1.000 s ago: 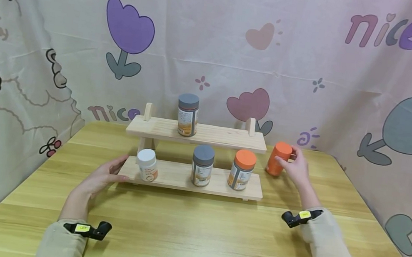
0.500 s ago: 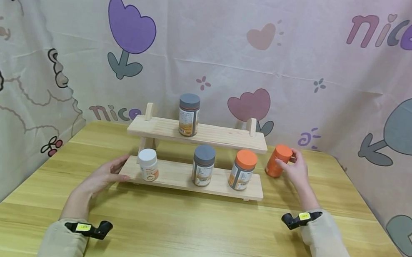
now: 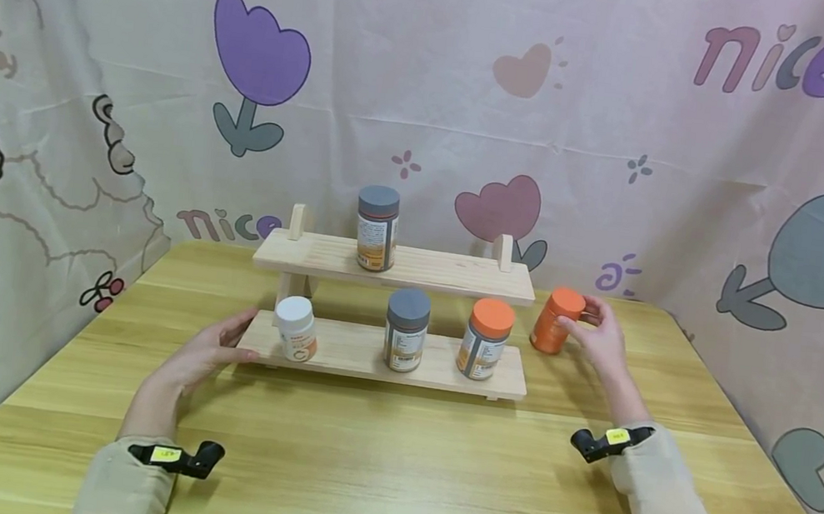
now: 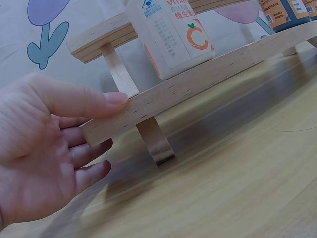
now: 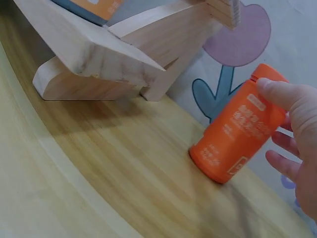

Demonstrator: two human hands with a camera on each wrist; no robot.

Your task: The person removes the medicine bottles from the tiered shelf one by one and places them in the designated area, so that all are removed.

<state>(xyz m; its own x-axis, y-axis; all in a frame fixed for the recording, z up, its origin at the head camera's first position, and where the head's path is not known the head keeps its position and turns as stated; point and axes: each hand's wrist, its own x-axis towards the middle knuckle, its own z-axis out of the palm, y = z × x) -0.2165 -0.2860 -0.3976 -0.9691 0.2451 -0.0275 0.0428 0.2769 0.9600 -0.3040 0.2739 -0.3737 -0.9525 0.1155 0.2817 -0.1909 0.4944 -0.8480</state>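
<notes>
At the right in the head view, an orange bottle (image 3: 552,324) stands on the table just beyond the shelf's right end. My right hand (image 3: 599,337) holds it near the cap; in the right wrist view the thumb (image 5: 277,93) lies on its near side and some fingers are hidden behind it. My left hand (image 3: 210,349) grips the left end of the two-tier wooden shelf (image 3: 340,371), thumb along the front edge, fingers at its end and underneath. A white vitamin C bottle (image 4: 171,42) sits on the lower board close to that hand.
Also on the lower board are a grey-capped jar (image 3: 406,332) and an orange-capped jar (image 3: 484,342). Another grey-capped jar (image 3: 376,232) stands on the upper board. A patterned cloth (image 3: 415,81) hangs behind the wooden table (image 3: 375,463).
My right hand and wrist have shifted slightly to the right, while the orange bottle stays in nearly the same place. The left hand and the shelf have kept still.
</notes>
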